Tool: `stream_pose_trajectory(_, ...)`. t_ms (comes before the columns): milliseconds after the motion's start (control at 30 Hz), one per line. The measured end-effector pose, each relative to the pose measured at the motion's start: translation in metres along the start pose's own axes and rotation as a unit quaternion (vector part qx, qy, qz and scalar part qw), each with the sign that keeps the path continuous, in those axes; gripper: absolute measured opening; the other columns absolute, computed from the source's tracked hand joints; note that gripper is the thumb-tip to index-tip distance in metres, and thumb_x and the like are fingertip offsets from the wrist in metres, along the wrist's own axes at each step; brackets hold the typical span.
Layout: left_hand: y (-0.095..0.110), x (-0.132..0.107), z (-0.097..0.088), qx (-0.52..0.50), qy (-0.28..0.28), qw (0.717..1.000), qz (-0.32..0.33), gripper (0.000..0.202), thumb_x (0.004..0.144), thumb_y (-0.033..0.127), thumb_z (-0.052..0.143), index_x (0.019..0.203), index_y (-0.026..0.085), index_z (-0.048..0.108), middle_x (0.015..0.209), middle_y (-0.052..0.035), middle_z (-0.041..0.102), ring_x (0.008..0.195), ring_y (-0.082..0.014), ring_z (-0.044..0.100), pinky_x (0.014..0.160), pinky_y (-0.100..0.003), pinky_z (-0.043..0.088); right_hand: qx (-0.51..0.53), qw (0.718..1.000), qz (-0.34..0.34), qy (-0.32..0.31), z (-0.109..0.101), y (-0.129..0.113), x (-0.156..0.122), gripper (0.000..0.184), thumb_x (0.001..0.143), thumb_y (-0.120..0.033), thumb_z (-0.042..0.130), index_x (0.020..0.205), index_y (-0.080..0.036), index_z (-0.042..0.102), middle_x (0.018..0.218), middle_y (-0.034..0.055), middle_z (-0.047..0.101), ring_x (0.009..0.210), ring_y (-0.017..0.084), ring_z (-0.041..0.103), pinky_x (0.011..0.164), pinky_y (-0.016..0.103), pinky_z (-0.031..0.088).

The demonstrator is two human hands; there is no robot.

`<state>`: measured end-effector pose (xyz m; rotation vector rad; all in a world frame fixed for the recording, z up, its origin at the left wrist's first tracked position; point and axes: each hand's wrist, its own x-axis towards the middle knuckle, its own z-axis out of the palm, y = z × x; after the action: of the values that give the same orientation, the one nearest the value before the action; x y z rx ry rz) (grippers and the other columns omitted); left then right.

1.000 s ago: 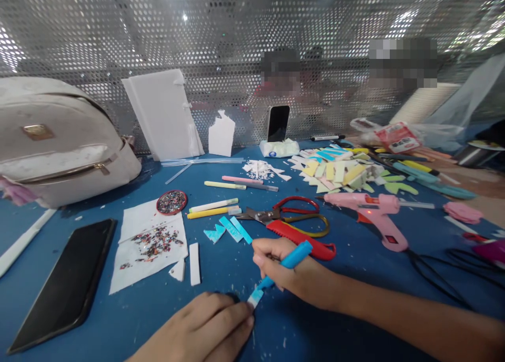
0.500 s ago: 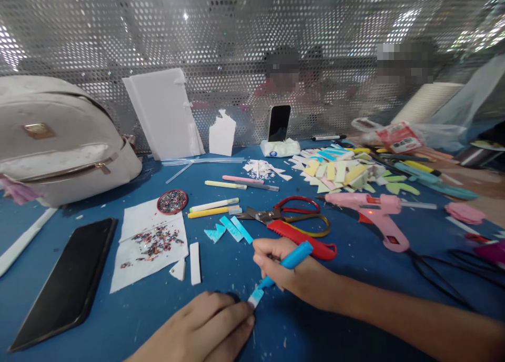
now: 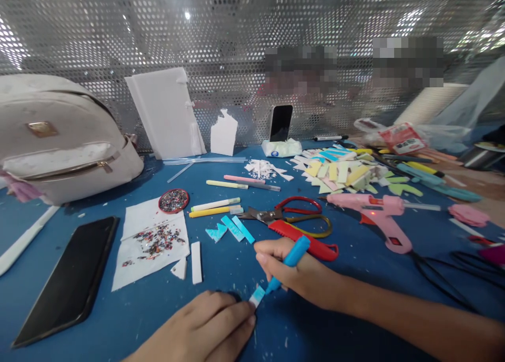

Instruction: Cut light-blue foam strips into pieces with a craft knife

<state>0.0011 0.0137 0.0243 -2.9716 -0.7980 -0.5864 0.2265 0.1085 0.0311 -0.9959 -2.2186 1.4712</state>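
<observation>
In the head view my right hand [image 3: 302,270] grips a blue marker [image 3: 296,252], its tip down beside the right edge of a small strip [image 3: 256,297]. That strip is light blue at its far end and white near my fingers. My left hand [image 3: 209,325], fingers together, pins the white end to the table with its fingertips. Beyond the hands lie blue-coloured pieces [image 3: 232,228], one with a jagged edge. A plain white strip [image 3: 196,262] and a small white triangular piece [image 3: 180,268] rest to the left.
Scissors [image 3: 268,214] and a red cutter [image 3: 303,238] lie just past my right hand. A pink glue gun [image 3: 373,208] with a black cord is further right. A black phone [image 3: 69,278], a beaded paper sheet [image 3: 132,270] and a backpack [image 3: 79,130] occupy the left.
The marker's tip has shifted slightly right, off the strip's coloured end. My left hand stays in place on the strip. The whole view has drifted a little.
</observation>
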Motion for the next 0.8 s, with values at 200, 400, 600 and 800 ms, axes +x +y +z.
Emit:
stream_pose_trajectory(200, -0.0011, -0.0008, 0.0008, -0.009, -0.003, 1.0, -0.004, 0.031, 0.106, 0.016, 0.04, 0.128, 0.009, 0.061, 0.127, -0.0085, 0.066, 0.108, -0.0201, 0.064, 0.093, -0.029, 0.056, -0.004, 1.0, 0.003, 0.001, 0.0006, 0.0005, -0.0009, 0.034, 0.096, -0.029, 0.041, 0.064, -0.02, 0.037, 0.056, -0.0066, 0.037, 0.05, 0.009, 0.039, 0.051, 0.025, 0.029)
stream_pose_trajectory(400, -0.0008, -0.0006, 0.0006, -0.006, -0.005, 1.0, -0.003, 0.033, 0.107, 0.016, 0.036, 0.127, 0.008, 0.062, 0.127, -0.0083, 0.066, 0.107, -0.0201, 0.064, 0.092, -0.029, 0.057, 0.002, 1.0, -0.005, 0.003, -0.0003, -0.0009, 0.0004, 0.034, 0.096, -0.03, 0.042, 0.064, -0.02, 0.035, 0.056, -0.0068, 0.036, 0.051, 0.009, 0.039, 0.051, 0.025, 0.029)
stream_pose_trajectory(600, -0.0002, -0.0009, 0.0005, -0.001, -0.003, 1.0, -0.001, 0.03, 0.105, 0.016, 0.043, 0.127, 0.008, 0.061, 0.125, -0.0093, 0.067, 0.107, -0.0194, 0.064, 0.093, -0.028, 0.056, 0.003, 1.0, -0.001, 0.007, -0.0002, -0.0006, -0.0002, 0.034, 0.096, -0.03, 0.041, 0.064, -0.02, 0.035, 0.057, -0.0066, 0.037, 0.052, 0.01, 0.04, 0.052, 0.025, 0.03)
stream_pose_trajectory(800, -0.0011, 0.0007, -0.0004, 0.007, 0.0, 1.0, -0.003, 0.027, 0.105, 0.017, 0.045, 0.125, 0.01, 0.062, 0.124, -0.0082, 0.067, 0.106, -0.0178, 0.064, 0.093, -0.026, 0.055, 0.019, 1.0, 0.009, 0.0, -0.0001, 0.0004, -0.0012, 0.033, 0.097, -0.031, 0.041, 0.067, -0.02, 0.038, 0.059, -0.0062, 0.04, 0.053, 0.009, 0.041, 0.052, 0.023, 0.031)
